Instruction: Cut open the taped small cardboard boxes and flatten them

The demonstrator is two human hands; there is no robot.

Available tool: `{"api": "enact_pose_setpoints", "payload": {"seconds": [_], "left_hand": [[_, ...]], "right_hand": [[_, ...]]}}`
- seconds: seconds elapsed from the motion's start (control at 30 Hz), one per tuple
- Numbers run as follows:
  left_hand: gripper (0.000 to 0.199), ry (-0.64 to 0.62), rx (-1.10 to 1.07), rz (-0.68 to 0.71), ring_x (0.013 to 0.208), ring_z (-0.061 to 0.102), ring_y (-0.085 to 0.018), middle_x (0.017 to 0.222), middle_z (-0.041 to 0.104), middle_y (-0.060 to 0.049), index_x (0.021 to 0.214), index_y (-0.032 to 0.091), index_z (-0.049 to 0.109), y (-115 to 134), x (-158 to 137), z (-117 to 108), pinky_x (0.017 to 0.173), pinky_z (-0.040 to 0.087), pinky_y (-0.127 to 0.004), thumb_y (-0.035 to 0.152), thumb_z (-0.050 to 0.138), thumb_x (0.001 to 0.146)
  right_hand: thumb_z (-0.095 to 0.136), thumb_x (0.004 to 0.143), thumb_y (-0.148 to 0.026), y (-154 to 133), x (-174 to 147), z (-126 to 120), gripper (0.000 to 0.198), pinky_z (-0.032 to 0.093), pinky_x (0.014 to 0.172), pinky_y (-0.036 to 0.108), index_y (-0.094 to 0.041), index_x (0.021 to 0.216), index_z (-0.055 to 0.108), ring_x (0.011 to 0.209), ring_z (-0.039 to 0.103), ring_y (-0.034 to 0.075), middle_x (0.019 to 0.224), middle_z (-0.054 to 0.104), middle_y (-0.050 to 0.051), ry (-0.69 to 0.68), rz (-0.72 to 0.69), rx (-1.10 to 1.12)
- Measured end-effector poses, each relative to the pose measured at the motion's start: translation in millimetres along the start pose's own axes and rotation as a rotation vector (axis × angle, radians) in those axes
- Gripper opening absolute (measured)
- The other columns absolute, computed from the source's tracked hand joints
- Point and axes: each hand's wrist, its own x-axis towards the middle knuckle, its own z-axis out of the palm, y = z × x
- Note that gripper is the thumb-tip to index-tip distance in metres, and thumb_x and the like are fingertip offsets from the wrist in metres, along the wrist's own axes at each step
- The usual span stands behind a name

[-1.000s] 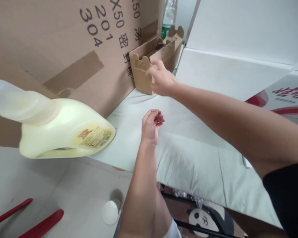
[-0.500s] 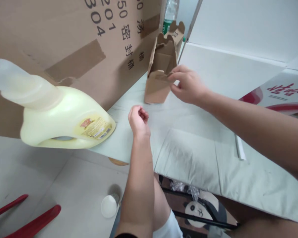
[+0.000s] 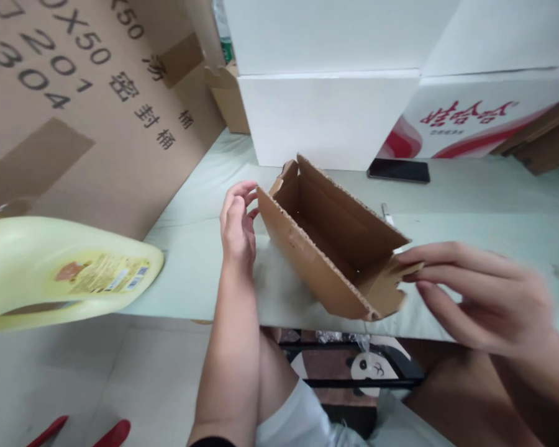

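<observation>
An open-topped brown cardboard box (image 3: 307, 254) stands tilted just over the front of the table. My right hand (image 3: 484, 298) pinches the flap at its right end between thumb and fingers. At the box's opposite end is my left hand (image 3: 238, 223), its fingers bent and apart. Those fingertips come right up to the box's corner; whether they touch it I cannot tell. The inside of the box shows bare cardboard walls, and its far bottom is partly hidden by the near wall.
A large printed carton (image 3: 121, 124) and a pale yellow jug (image 3: 74, 267) stand at left. Another small brown box (image 3: 233, 102) is behind, beside white cartons (image 3: 317, 118). A black phone (image 3: 398, 171) and a white pen-like stick (image 3: 386, 214) lie on the green-covered table (image 3: 190, 248).
My right hand has pulled one small cardboard box from the back corner toward me and to the right. My left hand has moved up to the box's left end, its fingers opening. The view has turned right.
</observation>
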Motion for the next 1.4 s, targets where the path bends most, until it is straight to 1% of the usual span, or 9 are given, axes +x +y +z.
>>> {"api": "enact_pose_setpoints", "payload": {"seconds": [0.17,0.53,0.77,0.87,0.93,1.03,1.13,1.27,1.4], "left_hand": [[0.048,-0.171,0.095,0.069,0.116,0.067,-0.027,0.113,0.074,-0.008,0.095,0.022,0.075,-6,-9,26,0.108,0.049,-0.039,0.068,0.068,0.083],[0.048,-0.077,0.288,0.281,0.109,0.068,-0.026,0.098,0.074,-0.009,0.08,0.022,0.072,-16,-15,36,0.112,0.048,-0.044,0.065,0.053,0.092],[0.046,-0.053,0.3,0.282,0.108,0.068,-0.025,0.098,0.075,-0.007,0.077,0.023,0.072,-22,-14,32,0.109,0.05,-0.042,0.06,0.05,0.094],[0.044,-0.024,0.288,0.238,0.105,0.069,-0.023,0.099,0.074,-0.007,0.076,0.021,0.072,-23,-15,32,0.1,0.054,-0.036,0.062,0.059,0.089],[0.042,0.008,0.279,0.164,0.095,0.07,-0.021,0.101,0.075,-0.007,0.078,0.021,0.072,-22,-16,33,0.086,0.056,-0.032,0.062,0.068,0.083],[0.041,0.031,0.267,0.096,0.089,0.07,-0.019,0.106,0.074,-0.006,0.089,0.023,0.071,-22,-17,33,0.076,0.055,-0.028,0.06,0.081,0.075],[0.048,-0.005,0.259,0.133,0.1,0.07,-0.023,0.11,0.073,-0.005,0.104,0.028,0.068,-24,-16,30,0.087,0.056,-0.033,0.059,0.086,0.072],[0.057,-0.074,0.348,0.189,0.115,0.067,-0.029,0.12,0.069,-0.007,0.119,0.032,0.065,-30,-11,22,0.104,0.053,-0.043,0.064,0.08,0.075],[0.048,-0.143,0.511,0.332,0.134,0.055,-0.032,0.132,0.063,-0.008,0.112,0.028,0.075,-33,-5,12,0.119,0.042,-0.048,0.067,0.067,0.085]], "right_hand": [[0.058,0.09,-0.01,12,-13,5,0.014,0.055,0.049,0.025,-0.023,0.089,0.064,0.063,0.071,0.011,0.104,0.079,0.007,0.032,0.053,0.132],[0.068,0.093,-0.026,33,-30,33,0.01,0.06,0.057,0.036,-0.025,0.103,0.07,0.067,0.068,0.014,0.132,0.067,0.012,0.132,0.345,0.167],[0.067,0.09,-0.011,31,-29,42,0.024,0.059,0.062,0.031,-0.027,0.107,0.065,0.077,0.066,0.014,0.111,0.062,0.008,0.189,0.192,0.246],[0.07,0.086,-0.014,34,-31,46,0.03,0.053,0.056,0.033,-0.032,0.107,0.06,0.071,0.06,0.016,0.087,0.053,0.003,0.355,0.26,0.245],[0.071,0.085,-0.02,39,-34,50,0.038,0.053,0.057,0.035,-0.034,0.117,0.057,0.075,0.059,0.019,0.093,0.054,0.004,0.413,0.345,0.265],[0.065,0.09,-0.025,47,-38,55,0.042,0.059,0.08,0.042,-0.033,0.13,0.056,0.104,0.064,0.025,0.117,0.06,0.009,0.284,0.349,0.337],[0.062,0.094,-0.03,52,-41,60,0.035,0.057,0.099,0.046,-0.03,0.129,0.061,0.118,0.064,0.026,0.124,0.065,0.01,0.133,0.282,0.443],[0.057,0.099,-0.043,55,-46,67,0.031,0.057,0.099,0.045,-0.028,0.124,0.066,0.117,0.065,0.026,0.123,0.067,0.011,0.135,0.283,0.549],[0.054,0.102,-0.035,52,-46,70,0.02,0.056,0.101,0.042,-0.028,0.11,0.07,0.117,0.065,0.021,0.12,0.065,0.008,0.163,0.383,0.593]]}}
